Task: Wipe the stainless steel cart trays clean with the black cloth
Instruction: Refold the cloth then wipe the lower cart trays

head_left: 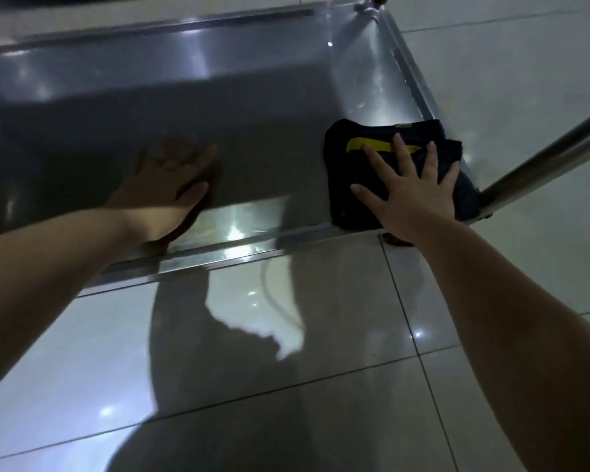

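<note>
In the near right corner of the tray (252, 107), the cloth (341, 165) lies folded flat, a yellow stripe showing on its top face. My right hand (413, 195) presses on it from above, palm down. The fingers (401, 151) are straight and spread, clasping nothing. The cloth sits under palm and fingers, its edges showing beyond the fingertips on the tray's far side and past the thumb toward the tray's middle. Whether its right edge touches the tray's right rim, I cannot tell.

My left hand (171, 178) rests flat on the tray floor by the near rim, toward the tray's middle and well apart from the cloth. Its fingers are extended and hold nothing. I read it as a brace.

Step in hand, by my judgement: wiping the tray floor.

1. Apply even palm pressure so the cloth travels with the hand and does not bunch.
2. Stroke from the corner toward the tray's middle in overlapping passes.
3. Work the cloth edge into the seam between floor and rim.
4. Lift the left hand before the cloth arrives; otherwise a patch goes unwiped.

A steel post (542, 155) rises from the tray's near right corner. Glossy tiles (286, 369) surround the tray.
</note>
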